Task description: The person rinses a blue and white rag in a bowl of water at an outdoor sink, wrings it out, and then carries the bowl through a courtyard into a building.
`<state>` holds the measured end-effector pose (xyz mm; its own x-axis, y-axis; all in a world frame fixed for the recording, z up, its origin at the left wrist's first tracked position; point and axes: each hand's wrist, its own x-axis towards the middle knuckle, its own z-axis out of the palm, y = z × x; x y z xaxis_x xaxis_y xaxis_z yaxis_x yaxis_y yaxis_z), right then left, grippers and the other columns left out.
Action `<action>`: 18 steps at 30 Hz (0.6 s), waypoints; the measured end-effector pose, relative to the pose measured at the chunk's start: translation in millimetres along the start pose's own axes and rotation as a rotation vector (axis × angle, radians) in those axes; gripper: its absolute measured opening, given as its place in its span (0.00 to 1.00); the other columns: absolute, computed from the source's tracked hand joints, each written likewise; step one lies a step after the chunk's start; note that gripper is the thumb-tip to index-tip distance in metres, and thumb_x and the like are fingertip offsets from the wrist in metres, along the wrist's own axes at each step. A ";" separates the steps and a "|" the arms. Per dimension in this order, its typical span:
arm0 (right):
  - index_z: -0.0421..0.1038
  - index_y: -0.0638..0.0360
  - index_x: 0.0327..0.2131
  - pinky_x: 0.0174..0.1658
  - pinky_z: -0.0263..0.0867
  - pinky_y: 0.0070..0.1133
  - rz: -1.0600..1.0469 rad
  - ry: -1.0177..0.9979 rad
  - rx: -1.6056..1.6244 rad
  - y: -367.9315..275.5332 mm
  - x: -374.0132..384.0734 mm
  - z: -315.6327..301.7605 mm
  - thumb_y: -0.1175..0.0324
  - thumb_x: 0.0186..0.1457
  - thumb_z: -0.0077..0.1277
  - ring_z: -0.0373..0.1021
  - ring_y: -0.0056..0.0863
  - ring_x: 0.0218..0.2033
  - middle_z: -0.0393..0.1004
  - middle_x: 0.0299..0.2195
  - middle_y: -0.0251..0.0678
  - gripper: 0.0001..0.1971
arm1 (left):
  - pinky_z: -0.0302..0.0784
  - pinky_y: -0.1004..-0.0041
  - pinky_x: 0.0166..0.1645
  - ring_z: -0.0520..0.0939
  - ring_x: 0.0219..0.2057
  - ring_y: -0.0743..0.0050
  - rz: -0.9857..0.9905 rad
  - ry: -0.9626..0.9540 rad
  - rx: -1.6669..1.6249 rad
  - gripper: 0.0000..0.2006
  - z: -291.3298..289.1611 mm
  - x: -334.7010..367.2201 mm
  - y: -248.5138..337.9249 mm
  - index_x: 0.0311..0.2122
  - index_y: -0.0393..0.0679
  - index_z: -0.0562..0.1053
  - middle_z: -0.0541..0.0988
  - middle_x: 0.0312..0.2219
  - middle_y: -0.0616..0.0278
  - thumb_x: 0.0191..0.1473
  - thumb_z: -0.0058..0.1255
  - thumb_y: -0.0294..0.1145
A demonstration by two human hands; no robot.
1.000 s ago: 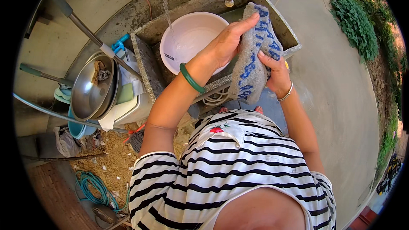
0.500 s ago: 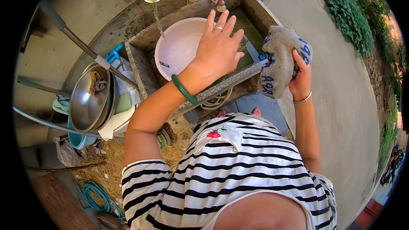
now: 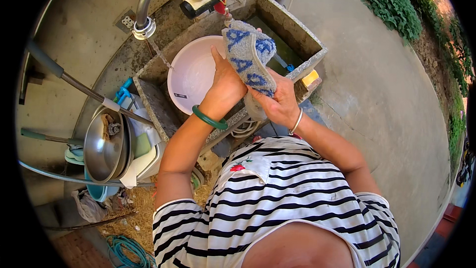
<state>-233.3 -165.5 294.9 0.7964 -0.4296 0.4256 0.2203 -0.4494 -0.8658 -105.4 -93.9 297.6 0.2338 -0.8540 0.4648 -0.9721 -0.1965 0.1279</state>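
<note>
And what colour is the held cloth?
The cloth is grey with blue markings, clearest in the head view.

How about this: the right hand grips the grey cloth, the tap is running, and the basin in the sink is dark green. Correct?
Not quite: the basin in the sink is pale pink, not dark green, as the head view shows. The right hand does grip the grey cloth, and the tap is running.

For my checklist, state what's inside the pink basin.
The pink basin holds what looks like clear water, with a small dark label on its wall; the left hand and grey-blue cloth hide part of its right side.
</note>
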 end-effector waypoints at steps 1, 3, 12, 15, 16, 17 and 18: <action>0.70 0.64 0.37 0.36 0.64 0.20 -0.027 -0.038 0.012 1.8 -4.1 3.2 0.75 0.47 0.51 0.69 0.32 0.31 0.73 0.33 0.42 0.11 | 0.49 0.53 0.59 0.57 0.59 0.55 0.001 0.004 0.003 0.23 0.7 2.3 -0.3 0.52 0.46 0.66 0.64 0.55 0.59 0.48 0.47 0.36; 0.70 0.66 0.38 0.37 0.64 0.18 -0.060 -0.078 0.023 -1.2 -8.3 8.6 0.76 0.48 0.51 0.68 0.22 0.31 0.74 0.33 0.39 0.11 | 0.42 0.47 0.61 0.58 0.59 0.56 -0.113 0.022 -0.487 0.31 7.8 3.6 -5.3 0.60 0.49 0.57 0.59 0.58 0.58 0.50 0.45 0.44; 0.69 0.70 0.39 0.39 0.64 0.19 0.186 -0.250 0.629 2.3 -21.7 -1.3 0.75 0.44 0.51 0.69 0.20 0.33 0.75 0.31 0.40 0.16 | 0.52 0.42 0.56 0.57 0.59 0.46 -0.282 0.034 -0.016 0.28 6.9 17.6 0.3 0.57 0.60 0.59 0.59 0.56 0.57 0.49 0.46 0.26; 0.69 0.70 0.39 0.38 0.64 0.18 0.140 -0.331 0.589 -4.5 -18.0 -7.6 0.74 0.42 0.51 0.69 0.19 0.31 0.75 0.29 0.40 0.17 | 0.54 0.44 0.55 0.57 0.59 0.48 -0.257 0.079 -0.081 0.28 4.9 23.9 -9.0 0.56 0.57 0.60 0.59 0.56 0.55 0.49 0.48 0.24; 0.70 0.71 0.39 0.37 0.64 0.17 0.142 -0.327 0.571 -8.0 -13.2 -12.2 0.75 0.41 0.51 0.69 0.18 0.30 0.75 0.29 0.40 0.17 | 0.56 0.48 0.55 0.58 0.58 0.47 -0.251 0.079 -0.126 0.26 5.5 26.9 -9.9 0.55 0.54 0.62 0.61 0.55 0.55 0.49 0.48 0.25; 0.70 0.71 0.38 0.36 0.64 0.17 0.144 -0.323 0.556 -9.9 -9.0 -15.9 0.75 0.41 0.50 0.69 0.18 0.30 0.75 0.29 0.41 0.16 | 0.56 0.48 0.55 0.58 0.58 0.47 -0.252 0.081 -0.124 0.26 3.8 27.9 -7.6 0.55 0.54 0.62 0.61 0.55 0.55 0.49 0.48 0.25; 0.72 0.68 0.32 0.32 0.63 0.19 0.120 -0.339 0.542 -9.9 -4.8 -18.4 0.74 0.38 0.50 0.69 0.21 0.25 0.74 0.25 0.41 0.13 | 0.56 0.51 0.56 0.58 0.58 0.47 -0.238 0.091 -0.188 0.25 0.8 29.1 -4.5 0.54 0.52 0.63 0.61 0.54 0.54 0.49 0.48 0.25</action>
<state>-249.6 -173.4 306.3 0.9472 -0.1411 0.2878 0.3010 0.0831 -0.9500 -94.2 -118.3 309.9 0.4632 -0.7466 0.4775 -0.8715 -0.2859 0.3984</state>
